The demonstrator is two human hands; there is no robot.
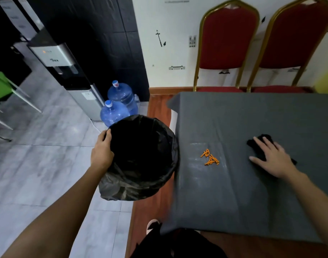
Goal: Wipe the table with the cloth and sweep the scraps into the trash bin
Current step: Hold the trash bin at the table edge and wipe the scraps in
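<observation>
Left hand (pixel 102 148) fingers curled on bin (pixel 141 157) rim. Right hand (pixel 271 157) flat, fingers spread on cloth (pixel 260 146). Scraps (pixel 209 157), maybe orange sticks, between.

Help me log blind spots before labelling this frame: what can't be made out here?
All in the head view:
- Inside of the trash bin: the black liner is too dark to show any contents.
- Cloth: mostly covered by the right hand.
- Scraps: too small to tell what they are.
- Table: right side cut off by the frame edge.
- Left hand: fingertips hidden over the bin's rim.
</observation>
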